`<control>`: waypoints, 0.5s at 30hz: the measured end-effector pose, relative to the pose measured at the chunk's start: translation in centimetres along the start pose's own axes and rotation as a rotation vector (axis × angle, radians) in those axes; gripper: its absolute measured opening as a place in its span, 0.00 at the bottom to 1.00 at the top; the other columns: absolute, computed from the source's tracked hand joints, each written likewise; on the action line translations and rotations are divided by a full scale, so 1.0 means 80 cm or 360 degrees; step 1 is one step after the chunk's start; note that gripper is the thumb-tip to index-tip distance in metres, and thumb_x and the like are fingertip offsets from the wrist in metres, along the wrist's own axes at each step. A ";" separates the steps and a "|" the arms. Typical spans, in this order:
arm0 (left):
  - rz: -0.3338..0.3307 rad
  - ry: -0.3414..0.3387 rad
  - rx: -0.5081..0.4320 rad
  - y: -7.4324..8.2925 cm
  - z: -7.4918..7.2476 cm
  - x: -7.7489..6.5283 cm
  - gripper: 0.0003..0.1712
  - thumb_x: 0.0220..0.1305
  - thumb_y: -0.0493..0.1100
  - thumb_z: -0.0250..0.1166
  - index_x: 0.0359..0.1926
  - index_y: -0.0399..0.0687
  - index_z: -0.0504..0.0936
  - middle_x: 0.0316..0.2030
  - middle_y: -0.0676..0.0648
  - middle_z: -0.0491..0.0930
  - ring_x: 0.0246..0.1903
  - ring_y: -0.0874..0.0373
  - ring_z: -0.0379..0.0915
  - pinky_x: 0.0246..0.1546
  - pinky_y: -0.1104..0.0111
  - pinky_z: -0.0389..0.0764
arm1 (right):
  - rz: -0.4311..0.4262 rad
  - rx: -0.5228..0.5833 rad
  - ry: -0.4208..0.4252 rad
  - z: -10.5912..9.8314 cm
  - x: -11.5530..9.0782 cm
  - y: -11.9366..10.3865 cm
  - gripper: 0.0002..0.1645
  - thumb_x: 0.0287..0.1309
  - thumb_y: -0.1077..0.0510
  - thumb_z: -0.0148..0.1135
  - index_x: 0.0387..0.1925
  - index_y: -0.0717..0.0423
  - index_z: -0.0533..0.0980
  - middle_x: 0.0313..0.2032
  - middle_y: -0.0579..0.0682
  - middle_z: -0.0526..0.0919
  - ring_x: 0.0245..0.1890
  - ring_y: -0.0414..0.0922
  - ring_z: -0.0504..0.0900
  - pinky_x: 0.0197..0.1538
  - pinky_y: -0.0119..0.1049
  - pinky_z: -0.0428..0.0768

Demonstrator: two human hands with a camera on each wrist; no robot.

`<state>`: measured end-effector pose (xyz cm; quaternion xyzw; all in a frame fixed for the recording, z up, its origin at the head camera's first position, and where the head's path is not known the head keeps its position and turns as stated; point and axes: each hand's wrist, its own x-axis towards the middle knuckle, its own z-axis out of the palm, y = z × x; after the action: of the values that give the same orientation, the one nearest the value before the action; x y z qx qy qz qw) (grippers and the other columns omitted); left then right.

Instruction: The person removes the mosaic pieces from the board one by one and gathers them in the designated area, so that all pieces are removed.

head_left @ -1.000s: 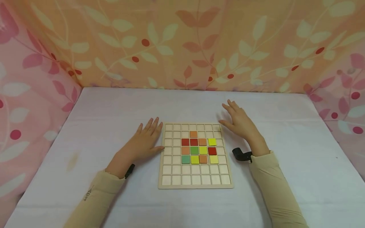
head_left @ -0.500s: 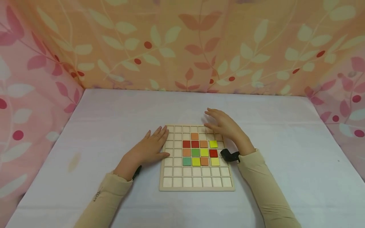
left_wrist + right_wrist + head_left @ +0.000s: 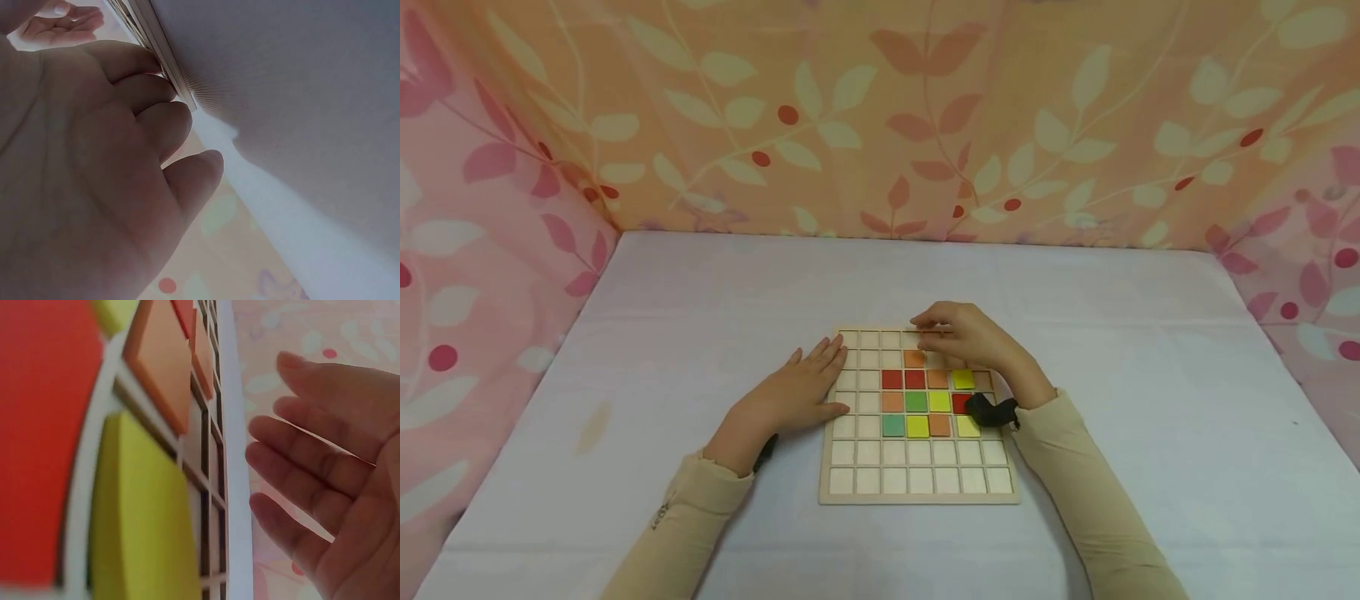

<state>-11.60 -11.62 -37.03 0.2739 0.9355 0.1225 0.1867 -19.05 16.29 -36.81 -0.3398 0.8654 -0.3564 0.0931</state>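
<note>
The gridded board lies against the left hand, beneath the right hand.

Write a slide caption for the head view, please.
Left hand at the left edge of a board with colored tiles, right hand over its far side.

Left hand palm-side, large in frame, fingertips at pale board edge. Right hand behind, upper left. Shadowed white tablecloth right; floral-print fabric below.

1 wdn bd, 3 red tiles, 4 orng tiles, 4 yel, 1 grn, 1 teal
</note>
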 end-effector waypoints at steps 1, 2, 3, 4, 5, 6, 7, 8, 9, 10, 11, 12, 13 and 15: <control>0.0001 -0.0001 -0.0009 0.000 -0.001 0.000 0.48 0.65 0.56 0.59 0.71 0.32 0.46 0.72 0.38 0.37 0.71 0.45 0.33 0.67 0.46 0.43 | 0.0003 0.0018 -0.0018 0.001 0.001 0.000 0.17 0.56 0.62 0.66 0.47 0.65 0.79 0.42 0.55 0.82 0.42 0.48 0.80 0.50 0.45 0.78; 0.0007 0.0000 -0.0014 0.001 -0.001 -0.001 0.48 0.65 0.56 0.59 0.71 0.32 0.46 0.72 0.38 0.38 0.71 0.45 0.33 0.67 0.46 0.43 | 0.0008 0.0035 -0.0040 0.001 0.002 0.000 0.16 0.56 0.62 0.66 0.46 0.64 0.80 0.41 0.54 0.83 0.40 0.47 0.80 0.48 0.43 0.79; 0.0013 0.0004 -0.0016 0.001 -0.001 -0.001 0.48 0.65 0.56 0.59 0.71 0.32 0.47 0.72 0.37 0.38 0.71 0.45 0.33 0.67 0.46 0.43 | 0.0013 0.0043 -0.0062 0.002 0.003 0.001 0.16 0.55 0.62 0.67 0.45 0.63 0.80 0.40 0.52 0.83 0.39 0.46 0.80 0.46 0.42 0.79; 0.0014 0.0004 -0.0018 0.001 -0.001 -0.001 0.48 0.65 0.56 0.59 0.71 0.32 0.47 0.72 0.37 0.38 0.71 0.45 0.33 0.67 0.46 0.43 | 0.0014 0.0044 -0.0086 0.002 0.004 0.001 0.15 0.54 0.62 0.68 0.45 0.62 0.81 0.39 0.51 0.83 0.37 0.44 0.79 0.44 0.41 0.79; 0.0008 0.0000 -0.0017 0.001 -0.001 -0.001 0.48 0.65 0.56 0.59 0.71 0.32 0.46 0.73 0.38 0.37 0.72 0.46 0.32 0.67 0.46 0.43 | 0.0015 0.0047 -0.0110 0.003 0.005 0.001 0.15 0.53 0.62 0.69 0.44 0.61 0.81 0.38 0.50 0.83 0.36 0.43 0.79 0.42 0.39 0.79; 0.0010 0.0003 -0.0014 0.000 0.000 0.000 0.48 0.65 0.56 0.59 0.71 0.32 0.46 0.73 0.38 0.37 0.71 0.45 0.32 0.67 0.46 0.43 | 0.0013 0.0054 -0.0137 0.004 0.006 0.002 0.15 0.52 0.62 0.69 0.43 0.60 0.82 0.37 0.49 0.83 0.35 0.43 0.79 0.41 0.38 0.79; 0.0011 0.0006 -0.0013 -0.001 0.000 0.000 0.48 0.65 0.56 0.59 0.71 0.32 0.46 0.72 0.37 0.37 0.71 0.45 0.32 0.67 0.46 0.43 | 0.0006 0.0059 -0.0161 0.004 0.007 0.002 0.14 0.51 0.62 0.70 0.42 0.60 0.82 0.37 0.48 0.83 0.35 0.42 0.79 0.40 0.38 0.79; 0.0012 0.0009 -0.0010 -0.002 0.001 0.000 0.48 0.65 0.55 0.59 0.71 0.32 0.46 0.72 0.37 0.37 0.71 0.45 0.33 0.67 0.46 0.43 | 0.0000 0.0059 -0.0181 0.005 0.009 0.002 0.14 0.51 0.62 0.70 0.41 0.59 0.82 0.37 0.47 0.83 0.35 0.42 0.80 0.41 0.37 0.79; 0.0010 0.0010 -0.0008 -0.002 0.001 0.000 0.48 0.65 0.55 0.59 0.71 0.32 0.46 0.72 0.37 0.37 0.71 0.45 0.32 0.67 0.46 0.43 | -0.0011 0.0060 -0.0201 0.006 0.010 0.002 0.13 0.51 0.62 0.70 0.41 0.58 0.82 0.37 0.47 0.83 0.36 0.42 0.80 0.42 0.37 0.79; 0.0007 0.0008 -0.0009 -0.003 0.002 0.000 0.48 0.65 0.55 0.59 0.71 0.32 0.46 0.73 0.38 0.37 0.72 0.45 0.32 0.67 0.46 0.43 | -0.0019 0.0067 -0.0218 0.006 0.010 0.003 0.13 0.50 0.62 0.70 0.40 0.58 0.82 0.37 0.47 0.82 0.37 0.42 0.80 0.43 0.37 0.79; 0.0008 0.0009 -0.0004 -0.003 0.002 0.000 0.48 0.65 0.55 0.58 0.71 0.32 0.46 0.73 0.38 0.37 0.72 0.45 0.32 0.67 0.46 0.43 | -0.0026 0.0070 -0.0234 0.007 0.011 0.003 0.12 0.50 0.63 0.70 0.40 0.58 0.83 0.38 0.47 0.82 0.38 0.42 0.80 0.44 0.37 0.79; 0.0012 0.0013 -0.0008 -0.003 0.002 0.000 0.48 0.65 0.55 0.59 0.71 0.31 0.46 0.73 0.37 0.37 0.71 0.45 0.32 0.67 0.46 0.43 | -0.0031 0.0072 -0.0250 0.007 0.012 0.004 0.12 0.50 0.63 0.70 0.40 0.58 0.83 0.38 0.47 0.82 0.39 0.42 0.81 0.45 0.37 0.79; 0.0014 0.0014 -0.0008 -0.003 0.003 0.000 0.48 0.65 0.55 0.58 0.71 0.31 0.46 0.73 0.37 0.37 0.71 0.45 0.33 0.67 0.45 0.43 | -0.0033 0.0072 -0.0261 0.008 0.013 0.004 0.12 0.50 0.63 0.70 0.39 0.57 0.83 0.38 0.47 0.81 0.40 0.43 0.81 0.46 0.38 0.79; 0.0011 0.0012 -0.0004 -0.003 0.003 0.001 0.48 0.65 0.55 0.58 0.71 0.32 0.46 0.73 0.38 0.37 0.71 0.45 0.32 0.67 0.46 0.43 | -0.0041 0.0079 -0.0285 0.009 0.013 0.004 0.12 0.50 0.64 0.70 0.39 0.57 0.83 0.39 0.47 0.80 0.41 0.43 0.81 0.47 0.39 0.79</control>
<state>-11.66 -11.78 -37.34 0.2764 0.9351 0.1253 0.1831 -19.74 15.37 -37.43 -0.3790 0.8400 -0.3471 0.1739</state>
